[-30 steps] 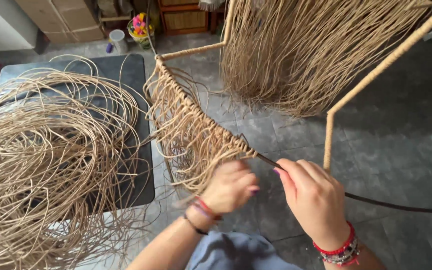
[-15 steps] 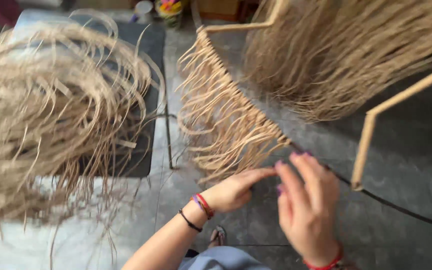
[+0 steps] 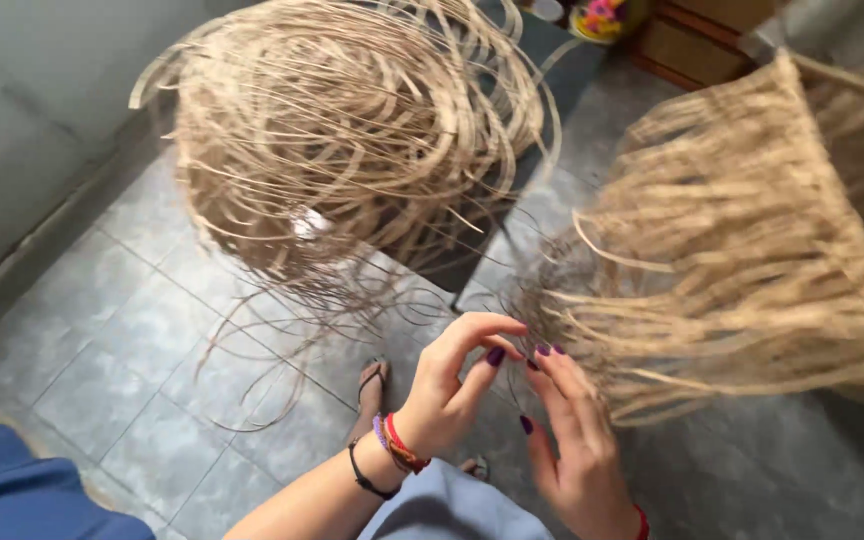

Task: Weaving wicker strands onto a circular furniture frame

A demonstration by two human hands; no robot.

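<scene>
My left hand (image 3: pixel 447 385), fingers curled, thumb meeting fingertips, and my right hand (image 3: pixel 567 440), fingers extended and close together, both work at the loose ends of the pale tan rattan strand fringe (image 3: pixel 742 270). Can't tell whether either pinches a strand; motion blur hides it. Fringe hangs front-right, frame cut off at the edge. Tangled coil of pale rattan strips (image 3: pixel 352 130) lies upper left, partly covering a dark table (image 3: pixel 497 200).

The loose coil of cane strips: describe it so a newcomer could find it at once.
Start at the grey tiled floor. Above both hands, upper centre, sits the loose coil of cane strips. Unlike the fringe of straight strands at right, it is a round, tangled mass of loops.
</scene>
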